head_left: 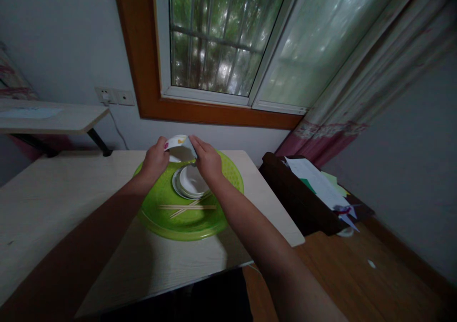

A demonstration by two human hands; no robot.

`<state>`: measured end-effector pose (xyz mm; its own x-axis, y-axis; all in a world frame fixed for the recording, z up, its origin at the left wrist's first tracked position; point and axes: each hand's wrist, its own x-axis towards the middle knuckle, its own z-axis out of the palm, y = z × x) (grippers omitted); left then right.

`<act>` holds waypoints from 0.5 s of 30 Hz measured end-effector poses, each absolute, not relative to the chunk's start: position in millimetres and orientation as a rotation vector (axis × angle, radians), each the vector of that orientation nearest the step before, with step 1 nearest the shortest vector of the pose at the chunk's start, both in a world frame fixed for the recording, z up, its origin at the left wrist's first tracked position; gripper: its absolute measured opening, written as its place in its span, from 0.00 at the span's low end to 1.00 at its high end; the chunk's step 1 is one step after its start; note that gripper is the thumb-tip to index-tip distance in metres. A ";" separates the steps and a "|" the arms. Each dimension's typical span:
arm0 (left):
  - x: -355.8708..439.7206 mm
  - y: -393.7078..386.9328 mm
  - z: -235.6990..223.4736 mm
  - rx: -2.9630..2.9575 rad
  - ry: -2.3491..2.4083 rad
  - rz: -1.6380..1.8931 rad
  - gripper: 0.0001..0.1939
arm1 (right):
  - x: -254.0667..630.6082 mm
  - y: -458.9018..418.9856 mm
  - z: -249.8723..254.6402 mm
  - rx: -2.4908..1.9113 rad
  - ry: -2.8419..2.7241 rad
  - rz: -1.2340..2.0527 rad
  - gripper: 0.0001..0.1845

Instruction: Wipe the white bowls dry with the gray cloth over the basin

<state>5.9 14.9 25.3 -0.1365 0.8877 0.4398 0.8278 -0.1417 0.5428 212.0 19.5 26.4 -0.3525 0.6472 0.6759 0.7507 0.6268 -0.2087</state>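
Note:
A white bowl with small coloured prints (176,143) is held tilted above the far part of a round green tray (185,235). My left hand (156,161) grips its left side, thumb and fingers closed at the rim. My right hand (207,159) is closed on its right side; the fingertips are partly hidden. Just below my hands, another white bowl (193,180) sits in a small stack of dishes (176,185) on the tray. Two pairs of light chopsticks, or several single ones (189,208), lie crossed in front of the stack.
The tray stands on a pale wooden table (107,189) against the wall below a barred window (217,41). A raised shelf (53,122) is at the left. To the right, papers (317,179) lie on a dark brown piece of furniture (285,193), near a curtain (342,98).

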 end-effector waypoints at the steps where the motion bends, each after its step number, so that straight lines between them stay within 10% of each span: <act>1: 6.3 14.6 25.3 2.007 1.988 1.166 0.14 | 212.2 19.2 27.0 -1.041 -2.106 -0.191 0.38; 15: 4.7 16.0 23.6 2.036 2.034 1.128 0.14 | 216.1 29.3 23.0 -1.095 -2.022 -0.118 0.32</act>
